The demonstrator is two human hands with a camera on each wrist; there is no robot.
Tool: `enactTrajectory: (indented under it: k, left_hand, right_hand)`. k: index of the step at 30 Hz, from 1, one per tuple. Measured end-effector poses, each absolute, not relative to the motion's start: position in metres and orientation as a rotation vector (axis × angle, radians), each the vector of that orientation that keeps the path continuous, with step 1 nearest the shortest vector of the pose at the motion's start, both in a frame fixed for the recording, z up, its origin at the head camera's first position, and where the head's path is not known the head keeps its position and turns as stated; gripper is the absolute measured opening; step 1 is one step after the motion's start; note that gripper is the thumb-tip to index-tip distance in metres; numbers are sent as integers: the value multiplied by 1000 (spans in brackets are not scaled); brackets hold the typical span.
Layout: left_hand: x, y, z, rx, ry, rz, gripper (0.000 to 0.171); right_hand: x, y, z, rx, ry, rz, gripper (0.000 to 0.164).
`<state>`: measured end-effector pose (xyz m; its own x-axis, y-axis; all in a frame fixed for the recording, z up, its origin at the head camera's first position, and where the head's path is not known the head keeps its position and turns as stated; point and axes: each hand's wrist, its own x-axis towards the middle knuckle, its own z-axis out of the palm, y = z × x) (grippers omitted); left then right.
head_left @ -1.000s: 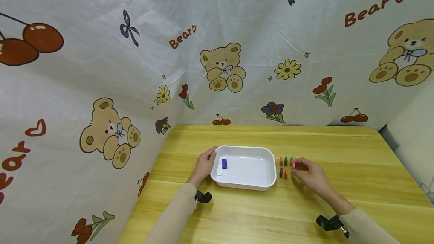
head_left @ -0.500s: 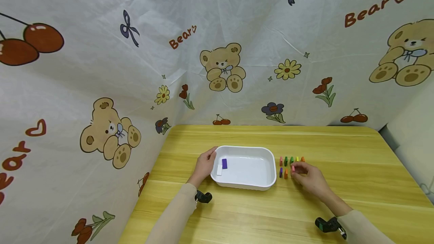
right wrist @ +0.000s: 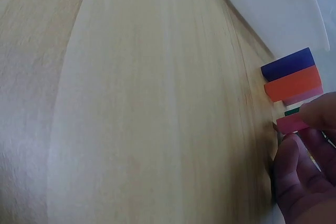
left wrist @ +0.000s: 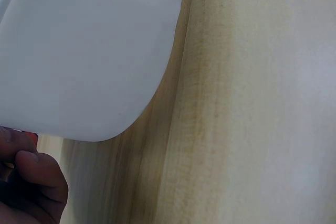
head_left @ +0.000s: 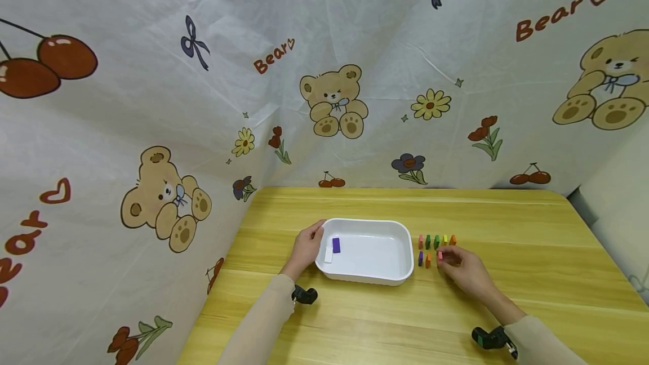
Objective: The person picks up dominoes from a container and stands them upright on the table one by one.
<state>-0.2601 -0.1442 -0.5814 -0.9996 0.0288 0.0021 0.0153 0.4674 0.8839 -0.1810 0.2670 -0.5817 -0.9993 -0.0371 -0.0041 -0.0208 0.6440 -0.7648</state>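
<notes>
My left hand grips the left rim of a white plastic tray; in the left wrist view its curled fingers show beside the tray wall. A purple block and a white block lie inside the tray at the left. To the right of the tray my right hand pinches a small pink block between thumb and fingers, low over the table. Left of it in the same row stand an orange block and a dark blue-purple block.
Behind that row stands another row of small upright blocks: a pink block, two green ones, a yellow block and an orange one at its right end. Patterned cloth hangs behind and left of the wooden table.
The right hand has come down slightly toward the front with the pink block, beside the orange one, uncovering the back row's right end. The left hand and tray stay put.
</notes>
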Motion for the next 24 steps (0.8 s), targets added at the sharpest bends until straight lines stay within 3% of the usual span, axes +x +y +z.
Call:
enactTrajectory:
  k: [24]
  left_hand:
    - [-262, -145, -586, 65, 2684, 1624, 40]
  right_hand:
    - [-183, 267, -586, -45, 2783, -1317, 35]
